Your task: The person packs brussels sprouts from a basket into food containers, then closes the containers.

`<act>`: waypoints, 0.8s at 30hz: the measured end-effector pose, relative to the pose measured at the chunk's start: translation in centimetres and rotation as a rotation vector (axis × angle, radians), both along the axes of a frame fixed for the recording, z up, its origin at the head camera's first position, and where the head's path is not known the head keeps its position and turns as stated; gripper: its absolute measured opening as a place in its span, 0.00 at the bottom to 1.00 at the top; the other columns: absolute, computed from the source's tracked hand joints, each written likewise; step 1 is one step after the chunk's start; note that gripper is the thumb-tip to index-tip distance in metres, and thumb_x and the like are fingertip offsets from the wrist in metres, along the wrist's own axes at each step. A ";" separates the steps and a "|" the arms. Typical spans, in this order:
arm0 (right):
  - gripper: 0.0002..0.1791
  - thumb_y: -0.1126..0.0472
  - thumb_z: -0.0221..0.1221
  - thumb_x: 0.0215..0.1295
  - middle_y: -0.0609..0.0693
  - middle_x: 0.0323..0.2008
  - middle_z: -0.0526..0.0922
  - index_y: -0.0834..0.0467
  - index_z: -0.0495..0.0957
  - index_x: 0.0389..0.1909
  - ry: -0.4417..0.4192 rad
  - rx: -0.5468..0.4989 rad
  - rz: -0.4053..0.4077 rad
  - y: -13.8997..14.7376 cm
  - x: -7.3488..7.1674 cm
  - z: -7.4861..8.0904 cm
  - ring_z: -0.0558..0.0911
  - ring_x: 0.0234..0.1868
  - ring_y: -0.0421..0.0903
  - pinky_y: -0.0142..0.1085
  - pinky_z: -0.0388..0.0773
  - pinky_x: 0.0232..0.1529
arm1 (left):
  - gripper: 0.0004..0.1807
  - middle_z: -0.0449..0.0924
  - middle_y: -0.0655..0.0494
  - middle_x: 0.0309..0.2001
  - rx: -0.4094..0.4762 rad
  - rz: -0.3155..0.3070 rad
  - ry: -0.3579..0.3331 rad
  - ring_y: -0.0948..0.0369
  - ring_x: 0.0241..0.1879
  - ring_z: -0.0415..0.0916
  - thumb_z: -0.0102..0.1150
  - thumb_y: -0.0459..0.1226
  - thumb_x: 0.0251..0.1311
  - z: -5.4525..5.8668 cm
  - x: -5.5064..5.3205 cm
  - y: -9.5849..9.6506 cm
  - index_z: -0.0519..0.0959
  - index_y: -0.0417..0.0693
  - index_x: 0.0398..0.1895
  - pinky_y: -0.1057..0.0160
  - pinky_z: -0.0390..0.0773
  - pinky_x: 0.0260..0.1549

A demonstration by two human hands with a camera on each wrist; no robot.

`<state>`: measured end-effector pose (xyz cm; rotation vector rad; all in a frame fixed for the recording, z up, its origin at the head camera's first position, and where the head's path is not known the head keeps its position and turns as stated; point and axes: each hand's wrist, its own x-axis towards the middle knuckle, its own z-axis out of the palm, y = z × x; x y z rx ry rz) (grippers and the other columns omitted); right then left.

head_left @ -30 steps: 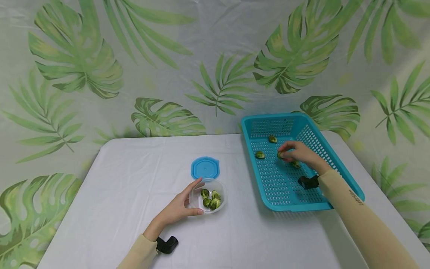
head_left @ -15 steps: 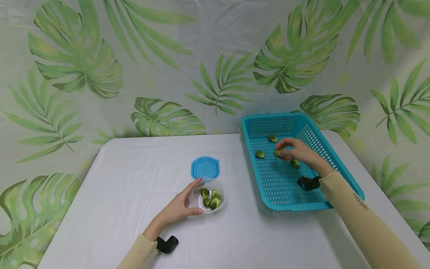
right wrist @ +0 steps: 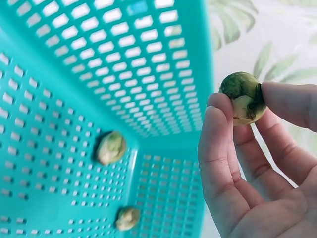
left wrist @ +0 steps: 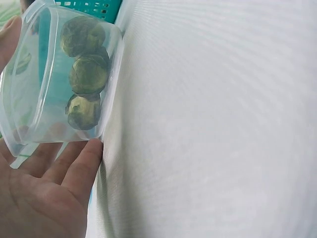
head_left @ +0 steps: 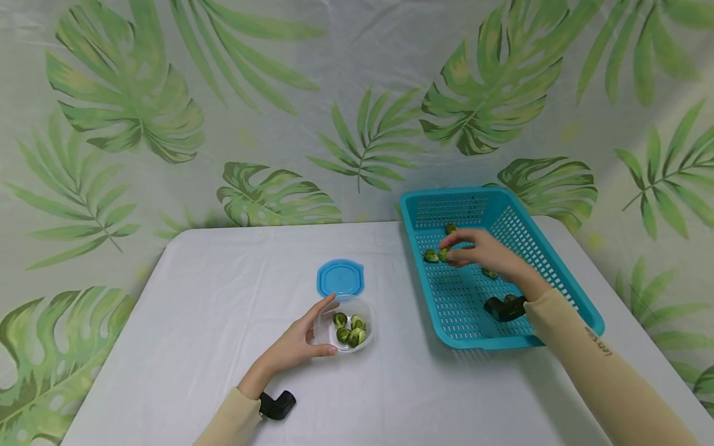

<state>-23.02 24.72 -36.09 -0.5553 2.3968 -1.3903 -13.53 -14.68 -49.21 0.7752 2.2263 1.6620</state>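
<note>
My left hand holds a small clear plastic container from its left side, thumb and fingers spread around its wall. Several Brussels sprouts lie in the container, which stands on the white tablecloth. Over the blue basket, my right hand pinches a single Brussels sprout between thumb and fingertips. The right wrist view shows this sprout raised above the basket floor. Other sprouts lie loose in the basket, one by its left wall and one farther back.
A blue lid lies flat just behind the container. The basket's perforated walls rise around the right hand, and its left rim stands between the two hands. Black wrist cameras are strapped to both wrists. A leaf-patterned cloth hangs behind the table.
My right hand has moved left across the basket, carrying the pinched sprout toward the left wall. My left hand and the container have stayed in place.
</note>
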 end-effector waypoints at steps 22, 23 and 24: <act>0.13 0.66 0.54 0.68 0.58 0.48 0.77 0.66 0.76 0.51 0.007 -0.043 0.197 -5.8 2.7 0.6 0.81 0.39 0.52 0.48 0.78 0.44 | 0.52 0.54 0.46 0.72 0.015 -0.007 0.017 0.49 0.71 0.47 0.69 0.33 0.55 0.0 -0.1 -0.1 0.46 0.48 0.76 0.41 0.61 0.60; 0.13 0.66 0.54 0.68 0.58 0.48 0.77 0.66 0.76 0.51 0.011 -0.042 0.203 -6.1 2.8 0.6 0.81 0.38 0.51 0.47 0.78 0.44 | 0.52 0.54 0.46 0.72 0.015 -0.007 0.018 0.49 0.71 0.47 0.69 0.33 0.55 0.0 -0.1 -0.1 0.46 0.48 0.76 0.41 0.60 0.60; 0.13 0.66 0.54 0.68 0.58 0.48 0.77 0.66 0.76 0.51 0.012 -0.040 0.208 -6.3 2.8 0.5 0.81 0.38 0.51 0.47 0.78 0.43 | 0.52 0.54 0.46 0.72 0.016 -0.008 0.018 0.49 0.71 0.47 0.69 0.33 0.55 -0.1 -0.1 -0.1 0.45 0.48 0.76 0.41 0.60 0.60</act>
